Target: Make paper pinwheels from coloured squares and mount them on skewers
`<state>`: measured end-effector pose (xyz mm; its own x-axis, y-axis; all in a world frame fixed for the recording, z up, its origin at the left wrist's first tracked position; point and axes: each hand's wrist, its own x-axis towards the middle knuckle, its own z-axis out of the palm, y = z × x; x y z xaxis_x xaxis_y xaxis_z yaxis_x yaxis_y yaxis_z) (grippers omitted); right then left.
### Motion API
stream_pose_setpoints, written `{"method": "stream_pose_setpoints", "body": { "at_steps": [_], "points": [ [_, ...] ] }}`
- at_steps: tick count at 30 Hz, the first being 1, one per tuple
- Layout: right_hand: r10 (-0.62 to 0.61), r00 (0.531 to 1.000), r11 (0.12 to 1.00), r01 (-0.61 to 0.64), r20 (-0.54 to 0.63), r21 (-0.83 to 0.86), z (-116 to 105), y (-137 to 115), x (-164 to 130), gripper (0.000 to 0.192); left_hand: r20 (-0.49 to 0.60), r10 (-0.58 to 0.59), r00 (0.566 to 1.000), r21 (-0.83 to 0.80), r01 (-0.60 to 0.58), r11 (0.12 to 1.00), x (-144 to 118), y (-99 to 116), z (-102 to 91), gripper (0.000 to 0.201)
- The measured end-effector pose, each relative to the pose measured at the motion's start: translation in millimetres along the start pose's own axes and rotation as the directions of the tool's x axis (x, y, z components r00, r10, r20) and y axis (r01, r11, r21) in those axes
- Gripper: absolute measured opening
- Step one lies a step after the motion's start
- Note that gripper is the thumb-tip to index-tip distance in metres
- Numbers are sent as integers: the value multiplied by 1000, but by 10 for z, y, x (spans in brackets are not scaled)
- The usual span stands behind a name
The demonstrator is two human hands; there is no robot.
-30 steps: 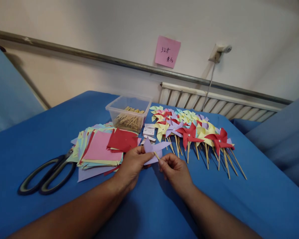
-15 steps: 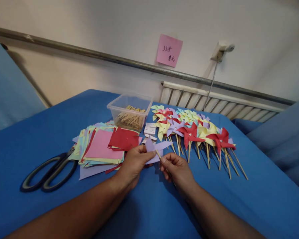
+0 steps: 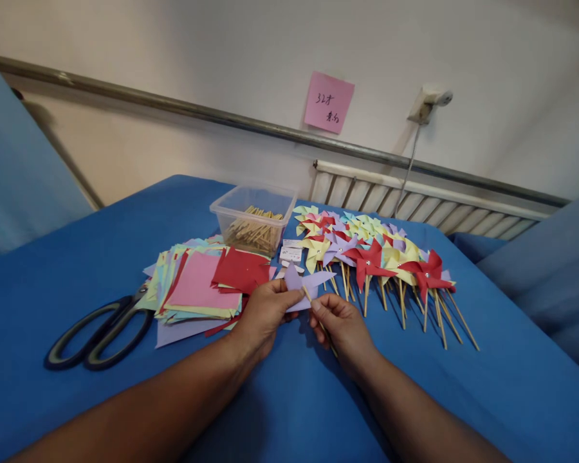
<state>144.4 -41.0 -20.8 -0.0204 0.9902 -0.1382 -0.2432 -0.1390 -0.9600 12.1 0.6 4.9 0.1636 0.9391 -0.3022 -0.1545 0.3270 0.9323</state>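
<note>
My left hand (image 3: 268, 310) is closed on a purple paper pinwheel (image 3: 313, 281), pinching it near the middle with the thumb. A thin wooden stick (image 3: 326, 333) lies against the pinwheel's centre, its lower part pointing down toward me. My right hand (image 3: 340, 325) grips this stick between thumb and fingers, just below the paper. Whether the stick is fastened to the pinwheel I cannot tell. Left of my hands lies a stack of coloured paper squares (image 3: 197, 283), with red pieces (image 3: 241, 267) on top. Small white boxes (image 3: 291, 251) stand just beyond the pinwheel.
Large scissors (image 3: 99, 331) lie at the left, blades under the paper. A clear plastic box (image 3: 222, 209) of wooden sticks (image 3: 255, 228) stands behind. Several finished pinwheels (image 3: 369, 260) lie at the right on the blue cloth (image 3: 289, 399). A radiator (image 3: 367, 186) is beyond the table.
Both hands stay almost in place with the purple pinwheel and stick. The pinwheel has tilted slightly, and the view has shifted a little.
</note>
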Motion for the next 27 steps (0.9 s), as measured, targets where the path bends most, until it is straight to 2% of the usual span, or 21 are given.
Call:
{"method": "stream_pose_setpoints", "body": {
  "at_steps": [27],
  "points": [
    [45,997,998,-43,-62,36,-14,-42,6,35,49,-5,999,93,1,996,-18,36,-25,18]
  ]
}}
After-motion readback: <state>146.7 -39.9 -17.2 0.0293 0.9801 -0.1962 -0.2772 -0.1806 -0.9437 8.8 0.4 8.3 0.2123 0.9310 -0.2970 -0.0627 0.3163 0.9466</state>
